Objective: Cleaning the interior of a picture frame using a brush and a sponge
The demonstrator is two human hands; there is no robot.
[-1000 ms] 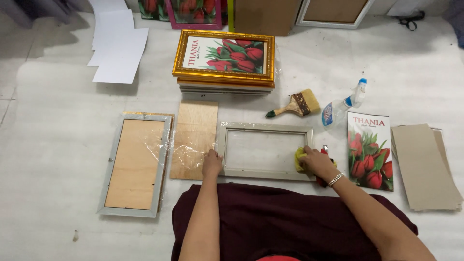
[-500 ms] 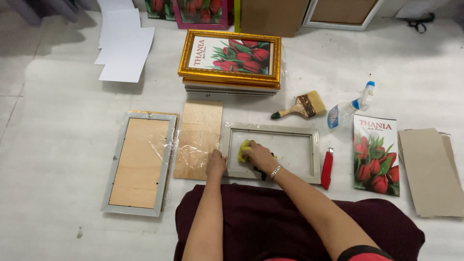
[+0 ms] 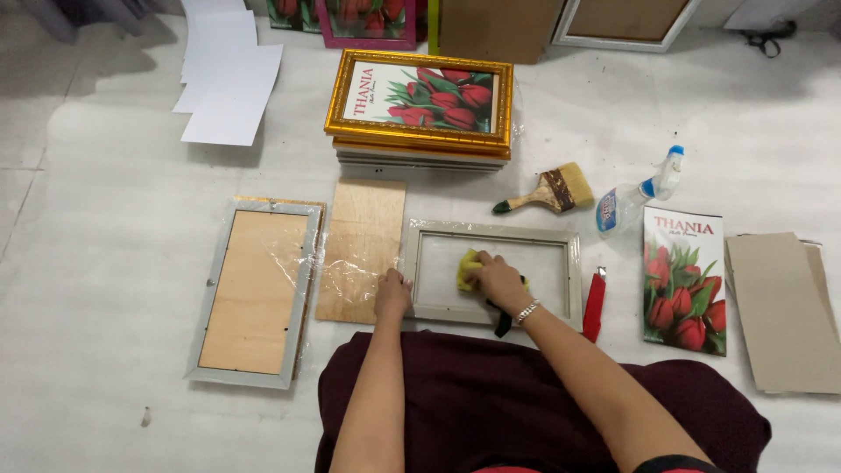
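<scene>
A grey picture frame lies flat on the floor in front of me, glass side up. My right hand presses a yellow cloth onto the glass near its left-middle part. My left hand rests on the frame's lower left corner, fingers curled over the edge. A plywood backing board lies just left of the frame.
A second grey frame, back up under plastic wrap, lies at the left. Gold-framed tulip pictures are stacked behind. At the right are a paintbrush, spray bottle, red cutter, tulip print and cardboard sheets.
My right hand carried the yellow cloth from the frame's right edge leftwards across the glass, then back a little toward the middle. My left hand stayed on the frame's corner.
</scene>
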